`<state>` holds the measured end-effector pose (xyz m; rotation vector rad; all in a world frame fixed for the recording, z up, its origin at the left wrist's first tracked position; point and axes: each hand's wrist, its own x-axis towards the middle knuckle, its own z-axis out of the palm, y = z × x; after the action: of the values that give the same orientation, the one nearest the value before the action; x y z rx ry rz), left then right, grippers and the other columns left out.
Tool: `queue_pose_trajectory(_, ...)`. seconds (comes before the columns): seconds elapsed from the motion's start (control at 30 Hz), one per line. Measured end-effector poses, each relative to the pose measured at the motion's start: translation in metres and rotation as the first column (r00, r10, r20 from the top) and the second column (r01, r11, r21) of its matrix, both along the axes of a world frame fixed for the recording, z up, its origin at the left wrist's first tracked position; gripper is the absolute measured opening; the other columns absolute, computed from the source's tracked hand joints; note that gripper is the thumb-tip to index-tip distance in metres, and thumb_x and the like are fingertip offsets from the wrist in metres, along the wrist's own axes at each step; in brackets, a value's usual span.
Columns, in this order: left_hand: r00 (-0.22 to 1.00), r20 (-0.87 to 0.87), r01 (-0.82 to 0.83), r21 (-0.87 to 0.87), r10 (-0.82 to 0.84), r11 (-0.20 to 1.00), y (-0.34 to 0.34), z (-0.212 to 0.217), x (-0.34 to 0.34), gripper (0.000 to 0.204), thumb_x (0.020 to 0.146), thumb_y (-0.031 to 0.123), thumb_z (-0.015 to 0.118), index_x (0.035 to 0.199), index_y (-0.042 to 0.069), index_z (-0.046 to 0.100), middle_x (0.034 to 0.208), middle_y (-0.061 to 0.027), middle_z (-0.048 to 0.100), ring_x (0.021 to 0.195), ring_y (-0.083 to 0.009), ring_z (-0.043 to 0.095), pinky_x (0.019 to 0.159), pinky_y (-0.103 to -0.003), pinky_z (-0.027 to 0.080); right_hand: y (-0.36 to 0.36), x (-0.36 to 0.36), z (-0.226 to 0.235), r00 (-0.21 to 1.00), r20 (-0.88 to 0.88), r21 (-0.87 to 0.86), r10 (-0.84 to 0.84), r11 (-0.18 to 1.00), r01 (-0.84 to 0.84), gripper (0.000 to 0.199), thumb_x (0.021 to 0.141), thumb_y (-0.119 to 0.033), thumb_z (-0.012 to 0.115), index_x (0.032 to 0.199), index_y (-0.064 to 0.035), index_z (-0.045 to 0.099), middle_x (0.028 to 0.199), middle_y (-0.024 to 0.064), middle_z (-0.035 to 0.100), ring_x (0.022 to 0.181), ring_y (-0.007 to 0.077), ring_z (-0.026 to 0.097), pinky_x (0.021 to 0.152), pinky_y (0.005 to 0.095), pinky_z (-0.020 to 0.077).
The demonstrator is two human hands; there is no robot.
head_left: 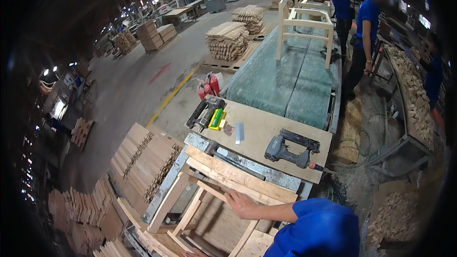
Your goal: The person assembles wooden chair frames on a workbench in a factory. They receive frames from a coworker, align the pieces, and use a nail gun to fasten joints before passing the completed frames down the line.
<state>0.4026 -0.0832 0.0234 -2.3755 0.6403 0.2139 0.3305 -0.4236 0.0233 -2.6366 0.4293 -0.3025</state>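
A pale wooden chair frame [190, 207] lies in a metal jig [166, 185] at the front of the bench. From a blue sleeve my right forearm reaches leftward. My right hand [242, 204] is closed on a wooden rail [212, 189] of the frame, its fingers bent over the rail's end. Only a sliver of my left hand [194, 253] shows at the lower edge, by the frame's near side; its fingers are mostly cut off. Just beyond the frame, a hammer [233, 158] rests along the jig's far bar.
Two nail guns [291, 148], a yellow-green box [217, 119] and a small metal plate [239, 133] lie on a board [257, 119]. Beyond runs a green conveyor [271, 78] carrying an assembled chair frame [307, 21]. Wood stacks [145, 157] stand left; people [366, 24] work at far right.
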Motion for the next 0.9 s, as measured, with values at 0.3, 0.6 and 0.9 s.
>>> queue_pose_trajectory(0.3,0.98,0.2,-0.011,0.04,0.003,0.999,-0.001,-0.003,-0.012,0.06,0.101,0.034,0.047,0.15,-0.001,0.047,0.156,-0.0261,0.042,0.15,-0.0411,0.032,0.125,-0.062,0.01,0.005,0.016,-0.053,0.784,-0.62,0.553,0.035,0.729,0.404,0.059,0.086,-0.014,0.064,0.141,0.0019,0.053,0.132,0.0256,0.063,0.123,0.0386,0.063,0.099,0.0488,0.0537)
queue_pose_trajectory(0.6,0.95,0.304,0.054,-0.374,0.068,0.926,-0.034,0.042,-0.009,0.052,0.1,0.03,0.05,0.142,-0.001,0.048,0.143,-0.022,0.043,0.136,-0.0364,0.035,0.116,-0.056,0.017,0.006,-0.015,0.014,0.925,-0.379,0.644,0.018,0.723,0.25,0.037,0.08,-0.012,0.061,0.114,-0.0008,0.069,0.106,0.0243,0.073,0.098,0.0366,0.073,0.077,0.0475,0.058)
queue_pose_trajectory(0.9,0.943,0.313,0.258,-0.903,0.116,0.343,-0.133,0.142,-0.029,0.044,0.099,0.025,0.052,0.134,-0.001,0.05,0.13,-0.018,0.045,0.123,-0.0317,0.037,0.107,-0.051,0.023,-0.015,-0.078,0.139,0.974,0.226,0.668,0.024,0.724,-0.173,0.048,0.083,-0.013,0.061,0.13,-0.007,0.057,0.108,0.0248,0.069,0.102,0.0426,0.068,0.086,0.0496,0.0539)
